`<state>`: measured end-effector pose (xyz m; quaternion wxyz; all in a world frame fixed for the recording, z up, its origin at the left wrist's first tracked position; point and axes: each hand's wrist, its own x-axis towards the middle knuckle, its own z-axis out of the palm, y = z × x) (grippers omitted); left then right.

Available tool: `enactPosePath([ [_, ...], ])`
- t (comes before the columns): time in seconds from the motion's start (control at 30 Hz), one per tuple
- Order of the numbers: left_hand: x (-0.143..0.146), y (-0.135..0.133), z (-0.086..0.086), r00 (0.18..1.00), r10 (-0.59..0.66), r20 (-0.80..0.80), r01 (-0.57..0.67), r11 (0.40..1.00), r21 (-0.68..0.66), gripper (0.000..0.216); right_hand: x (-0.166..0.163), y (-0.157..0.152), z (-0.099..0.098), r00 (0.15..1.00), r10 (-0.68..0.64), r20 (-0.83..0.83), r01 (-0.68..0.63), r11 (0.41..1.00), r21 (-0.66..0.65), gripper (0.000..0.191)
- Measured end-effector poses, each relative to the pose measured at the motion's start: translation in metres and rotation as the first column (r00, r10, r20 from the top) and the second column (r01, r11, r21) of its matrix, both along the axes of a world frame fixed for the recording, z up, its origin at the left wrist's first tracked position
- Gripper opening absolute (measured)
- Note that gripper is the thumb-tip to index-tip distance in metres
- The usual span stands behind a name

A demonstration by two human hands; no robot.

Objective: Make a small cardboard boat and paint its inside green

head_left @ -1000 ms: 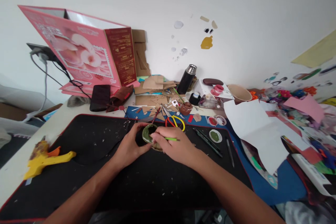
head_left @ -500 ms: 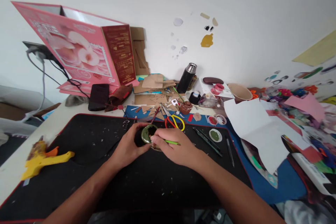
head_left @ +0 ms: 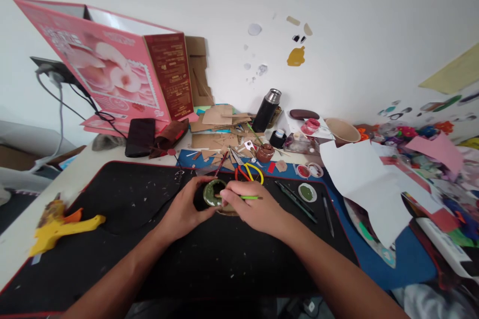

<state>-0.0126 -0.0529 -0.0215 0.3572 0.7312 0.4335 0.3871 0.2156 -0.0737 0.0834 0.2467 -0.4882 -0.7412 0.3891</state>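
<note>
Black mat point(head_left: 179, 269) spreads over the desk point(head_left: 89, 165), pink box point(head_left: 112, 67) stands at back left, yellow glue gun point(head_left: 63, 229) lies across the mat's left edge. Right hand point(head_left: 258, 212) is closed in a fingertip pinch, left hand point(head_left: 185, 212) curls round the left side of the green pot point(head_left: 210, 194), which is over the mat's far middle, and the dish of green paint point(head_left: 307, 192) is well right of it. Smallest is the thin green tool point(head_left: 250, 197), gripped by the right hand at the pot's mouth; fingers cover its tip, so can't tell if it touches the inside.
</note>
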Motion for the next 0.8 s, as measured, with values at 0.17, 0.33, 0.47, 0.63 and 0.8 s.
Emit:
enactPosePath([
  [0.17,0.002,0.001,0.0,1.0,0.02,0.005,-0.02,1.0,-0.011,0.053,0.004,0.004,0.004,0.995,-0.094,0.042,0.091,0.993,0.076,0.033],
  [0.33,-0.001,0.001,0.0,1.0,0.01,-0.013,-0.011,1.0,-0.029,0.055,-0.003,0.002,-0.002,1.0,-0.007,-0.003,0.007,0.999,0.04,0.033],
  [0.47,-0.002,0.001,0.0,1.0,0.021,-0.019,-0.021,1.0,-0.004,0.056,0.004,0.0,0.003,1.0,-0.008,-0.007,0.008,1.0,-0.022,0.035],
  [0.63,0.0,0.001,-0.002,1.0,0.024,0.009,-0.024,1.0,-0.012,0.055,0.005,0.003,0.003,0.997,-0.083,0.008,0.082,0.994,0.066,0.031],
  [0.8,-0.003,0.001,-0.001,1.0,0.022,-0.023,-0.022,1.0,0.005,0.055,-0.005,-0.001,-0.002,1.0,0.002,-0.025,-0.002,1.0,0.022,0.031],
])
